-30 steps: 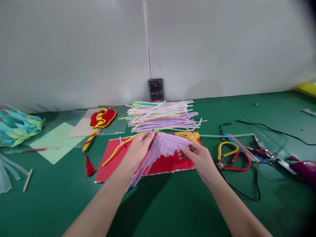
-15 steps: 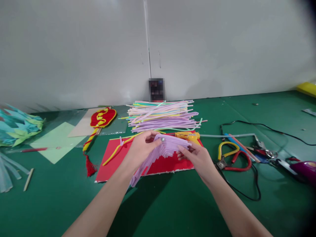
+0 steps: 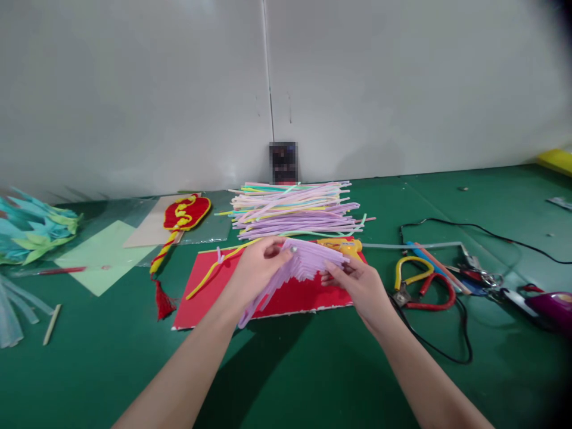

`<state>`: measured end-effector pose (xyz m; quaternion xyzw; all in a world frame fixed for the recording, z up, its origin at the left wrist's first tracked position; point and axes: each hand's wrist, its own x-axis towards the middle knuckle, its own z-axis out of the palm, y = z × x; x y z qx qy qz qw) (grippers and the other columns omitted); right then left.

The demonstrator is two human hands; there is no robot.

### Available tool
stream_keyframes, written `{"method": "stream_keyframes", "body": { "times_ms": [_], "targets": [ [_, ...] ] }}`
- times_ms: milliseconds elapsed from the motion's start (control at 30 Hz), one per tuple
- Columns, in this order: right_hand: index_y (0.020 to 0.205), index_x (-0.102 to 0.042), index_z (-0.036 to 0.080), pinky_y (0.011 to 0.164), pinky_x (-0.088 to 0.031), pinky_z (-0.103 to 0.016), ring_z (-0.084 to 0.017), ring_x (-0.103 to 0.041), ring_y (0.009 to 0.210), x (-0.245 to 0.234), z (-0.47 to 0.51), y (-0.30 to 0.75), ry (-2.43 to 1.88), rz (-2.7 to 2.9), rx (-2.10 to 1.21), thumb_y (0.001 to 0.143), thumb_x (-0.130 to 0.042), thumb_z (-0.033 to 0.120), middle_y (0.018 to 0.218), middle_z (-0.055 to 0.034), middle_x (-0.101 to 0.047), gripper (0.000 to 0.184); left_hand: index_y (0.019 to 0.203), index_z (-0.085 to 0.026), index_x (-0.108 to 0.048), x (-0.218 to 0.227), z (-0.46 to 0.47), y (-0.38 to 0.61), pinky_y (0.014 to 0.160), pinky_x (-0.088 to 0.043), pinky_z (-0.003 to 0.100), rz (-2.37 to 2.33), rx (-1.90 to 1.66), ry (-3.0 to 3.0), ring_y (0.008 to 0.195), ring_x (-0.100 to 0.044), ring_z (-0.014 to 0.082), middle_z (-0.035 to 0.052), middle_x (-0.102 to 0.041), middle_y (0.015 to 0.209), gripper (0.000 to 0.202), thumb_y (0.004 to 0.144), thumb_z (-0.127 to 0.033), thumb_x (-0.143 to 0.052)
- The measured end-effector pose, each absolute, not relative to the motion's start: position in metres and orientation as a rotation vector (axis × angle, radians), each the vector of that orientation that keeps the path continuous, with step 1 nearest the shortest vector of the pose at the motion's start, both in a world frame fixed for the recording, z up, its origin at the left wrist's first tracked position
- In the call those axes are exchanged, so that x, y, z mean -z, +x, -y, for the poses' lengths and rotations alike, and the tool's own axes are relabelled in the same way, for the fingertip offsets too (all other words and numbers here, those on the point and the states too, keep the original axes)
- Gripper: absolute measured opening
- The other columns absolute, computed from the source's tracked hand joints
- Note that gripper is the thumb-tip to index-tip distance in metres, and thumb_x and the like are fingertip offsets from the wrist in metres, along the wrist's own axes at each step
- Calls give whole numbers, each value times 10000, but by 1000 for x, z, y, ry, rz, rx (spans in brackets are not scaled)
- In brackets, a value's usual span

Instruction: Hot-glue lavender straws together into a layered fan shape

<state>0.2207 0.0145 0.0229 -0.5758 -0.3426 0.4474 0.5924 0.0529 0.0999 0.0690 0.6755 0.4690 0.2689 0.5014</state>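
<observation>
A bundle of bent purple pipe cleaners point(image 3: 308, 257), folded into nested V shapes, is held up between both hands. My left hand point(image 3: 261, 265) grips it near the fold, thumb on top. Its left leg hangs down past the left wrist, partly hidden by that arm. My right hand point(image 3: 357, 280) pinches the right ends between thumb and fingers. Beneath lies a red board point(image 3: 210, 298) with a bent yellow pipe cleaner point(image 3: 203, 283) on it. Just behind the right hand, a yellow glue gun point(image 3: 346, 245) rests at the board's far edge.
Loose pastel pipe cleaners point(image 3: 295, 211) are piled behind the board. Red-and-yellow pliers point(image 3: 404, 292) and a black cord point(image 3: 465, 336) lie right. A red fan ornament point(image 3: 187, 211), green paper point(image 3: 105, 256) and a blue-green paper bunch point(image 3: 36, 229) sit left. A grey wall point(image 3: 179, 89) rises behind.
The purple bundle has tilted slightly, its lower left end rising a little. My right hand has shifted slightly along the right ends. The other things stay where they were.
</observation>
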Motion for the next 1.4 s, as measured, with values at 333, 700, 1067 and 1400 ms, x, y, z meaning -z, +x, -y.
{"method": "stream_keyframes", "body": {
  "times_ms": [333,700,1067,1400],
  "targets": [
    [807,-667,189,665,-506,-320,-199,-635,734,-20,-13,261,-1799,980,-325,745,-618,482,801,-60,-687,303,960,-183,-619,-67,-114,38,714,-478,294,-1275,-542,1756,798,-661,205,39,-709,853,266,702,-239,-640],
    [782,-570,192,681,-409,-332,-223,-568,756,3,-14,279,-2265,1115,-216,847,-406,501,811,-83,-625,356,957,-201,-597,-36,-121,37,830,-467,337,-1396,-629,1956,946,-621,216,64,-670,1021,214,759,-281,-588],
    [740,-518,195,630,-423,-318,-189,-557,677,12,-18,272,-2120,1213,-123,806,-515,451,747,-44,-584,264,727,-188,-605,-55,-103,51,645,-457,270,-1252,-627,1812,690,-623,163,8,-669,725,55,761,-208,-567],
    [868,-561,178,611,-491,-272,-141,-556,694,-25,-9,239,-1613,1229,361,820,-606,282,790,-36,-562,122,1087,-160,-608,-52,-68,81,921,-447,327,-874,-663,1441,1065,-603,211,104,-656,1144,283,823,-254,-571]
  ]
}}
